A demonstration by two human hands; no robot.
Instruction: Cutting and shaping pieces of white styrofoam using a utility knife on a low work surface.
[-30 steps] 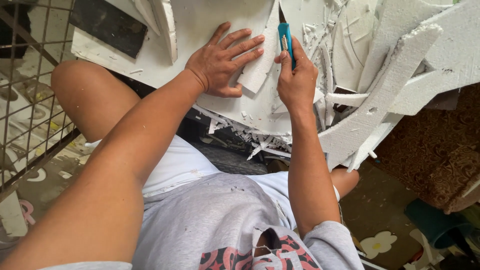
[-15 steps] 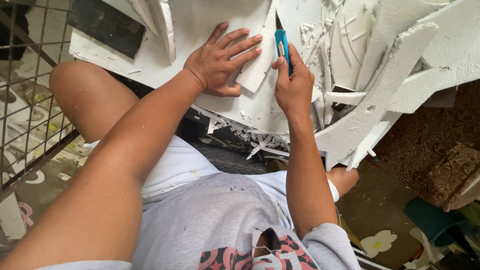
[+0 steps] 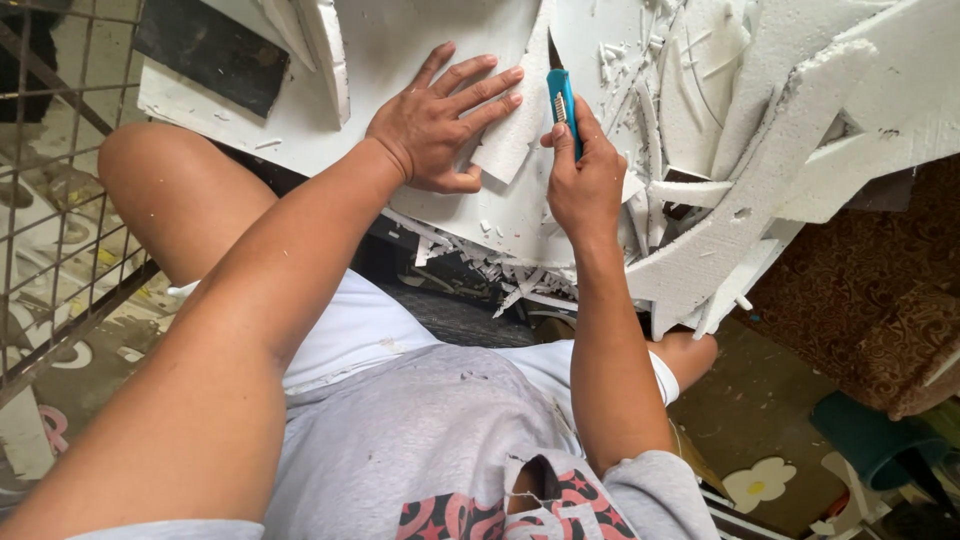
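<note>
Knife upright at the foam strip's right edge

The right hand (image 3: 585, 185) is clamped around a blue utility knife (image 3: 562, 95), blade pointing away from the body; the left hand (image 3: 440, 125) lies flat, fingers spread, pinning a white foam strip (image 3: 510, 140) on the foam sheet (image 3: 400, 40); the strip's long axis runs nearly parallel to the knife, just left of it; loose foam offcuts (image 3: 760, 190) pile to the right.

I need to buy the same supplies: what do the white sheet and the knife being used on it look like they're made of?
The white sheet looks like expanded foam board: matte, with crumbly edges and loose slivers. The utility knife in the right hand seems to have a glossy blue plastic body and a dark, likely steel, blade.
</note>
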